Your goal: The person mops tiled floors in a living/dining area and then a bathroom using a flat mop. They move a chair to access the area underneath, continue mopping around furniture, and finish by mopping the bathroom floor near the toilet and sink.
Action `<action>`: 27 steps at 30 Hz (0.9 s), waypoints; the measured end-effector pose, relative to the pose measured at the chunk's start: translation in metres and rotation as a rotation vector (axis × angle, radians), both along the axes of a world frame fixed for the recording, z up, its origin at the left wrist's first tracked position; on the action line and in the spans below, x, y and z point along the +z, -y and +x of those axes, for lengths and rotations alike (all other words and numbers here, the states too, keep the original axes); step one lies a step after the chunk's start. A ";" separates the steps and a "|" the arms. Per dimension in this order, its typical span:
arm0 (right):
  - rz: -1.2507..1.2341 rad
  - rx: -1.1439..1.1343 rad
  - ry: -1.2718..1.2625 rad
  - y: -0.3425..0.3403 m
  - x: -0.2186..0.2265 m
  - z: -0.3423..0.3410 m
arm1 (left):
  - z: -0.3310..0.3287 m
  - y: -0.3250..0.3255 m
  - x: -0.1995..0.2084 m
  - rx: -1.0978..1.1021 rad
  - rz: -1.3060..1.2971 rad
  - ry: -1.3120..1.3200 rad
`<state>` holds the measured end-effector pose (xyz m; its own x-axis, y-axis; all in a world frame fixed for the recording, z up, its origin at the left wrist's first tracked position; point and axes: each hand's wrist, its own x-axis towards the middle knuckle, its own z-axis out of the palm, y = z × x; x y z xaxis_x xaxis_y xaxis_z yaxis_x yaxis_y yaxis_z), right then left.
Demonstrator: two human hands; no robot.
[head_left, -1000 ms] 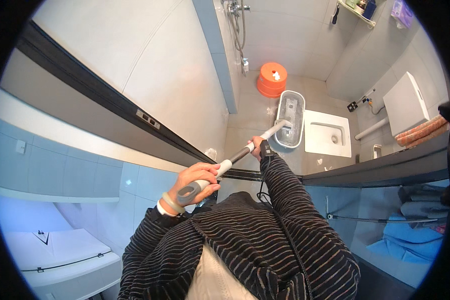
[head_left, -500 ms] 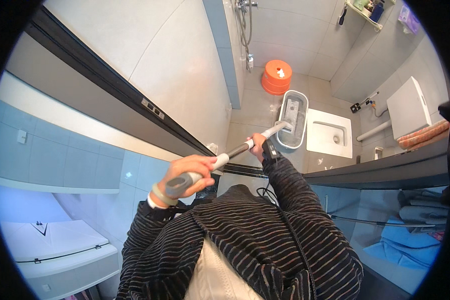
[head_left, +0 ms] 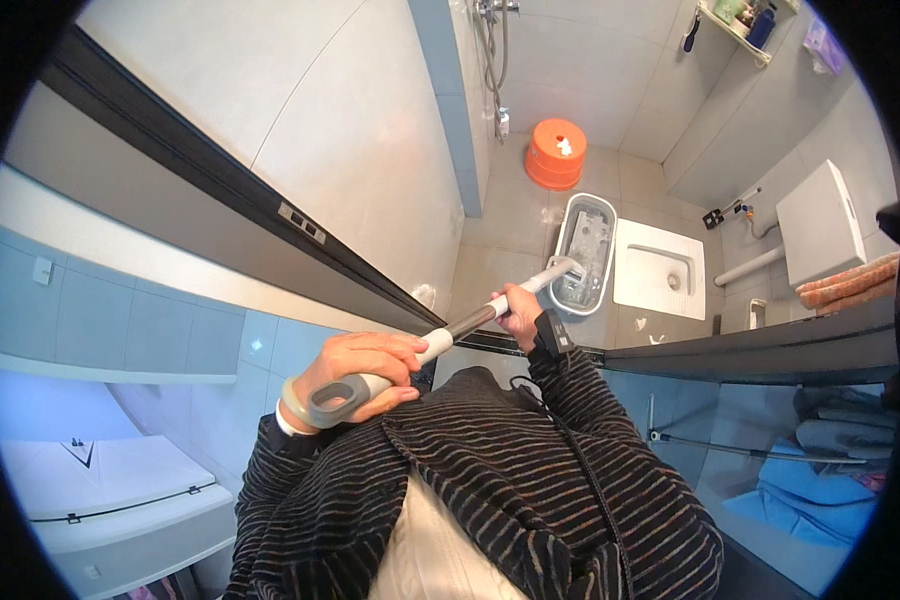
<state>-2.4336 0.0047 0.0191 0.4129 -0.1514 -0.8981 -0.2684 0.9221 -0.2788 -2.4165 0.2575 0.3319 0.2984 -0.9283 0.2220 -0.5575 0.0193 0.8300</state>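
Note:
My left hand (head_left: 362,375) is wrapped round the white upper grip of a mop (head_left: 468,322), near the grey loop at its top end. Further down the pole, my right hand (head_left: 518,315) is closed around it, just below the metal section. The pole slants away from me to the right. Its lower end reaches over the near left rim of a long white-and-grey mop bucket (head_left: 610,272) on the tiled floor. A grey, wet-looking interior shows in the bucket; how much of the mop head sits inside I cannot tell.
An orange stool (head_left: 556,155) stands behind the bucket. Right of it a white squat toilet (head_left: 660,270) is set in the floor. A dark door frame (head_left: 270,205) runs along my left, with a dark sill (head_left: 495,344) before me. A shower hose (head_left: 492,65) hangs at the back.
Both hands have kept their hold on the mop. My left hand has drawn back toward me and to the left, and the pole's lower end has shifted slightly nearer.

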 end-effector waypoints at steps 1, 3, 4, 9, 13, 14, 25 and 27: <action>-0.076 0.047 0.130 0.000 0.000 -0.003 | 0.002 0.002 0.001 0.023 -0.003 -0.011; -0.053 0.083 0.100 0.006 0.002 0.004 | 0.003 0.009 -0.002 0.082 -0.017 -0.016; -0.105 0.105 0.079 0.010 0.004 0.009 | 0.003 0.013 -0.004 0.132 -0.042 -0.007; -0.037 -0.002 -0.014 0.013 0.011 0.015 | 0.001 0.023 0.003 0.101 -0.035 0.015; -0.078 0.100 0.060 0.004 0.008 -0.005 | -0.001 0.015 0.022 -0.060 -0.040 0.139; -0.112 0.146 0.083 0.005 0.008 -0.005 | 0.000 0.017 0.023 -0.054 -0.041 0.129; -0.004 0.097 0.016 0.003 0.036 -0.017 | -0.009 0.022 0.035 -0.051 -0.066 0.149; -0.053 0.204 0.100 0.004 0.037 -0.018 | -0.007 0.023 0.036 -0.014 -0.032 0.100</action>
<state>-2.4512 0.0010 0.0562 0.5265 -0.1013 -0.8441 -0.4162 0.8350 -0.3598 -2.4234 0.2346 0.3679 0.2608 -0.9240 0.2797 -0.6367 0.0532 0.7693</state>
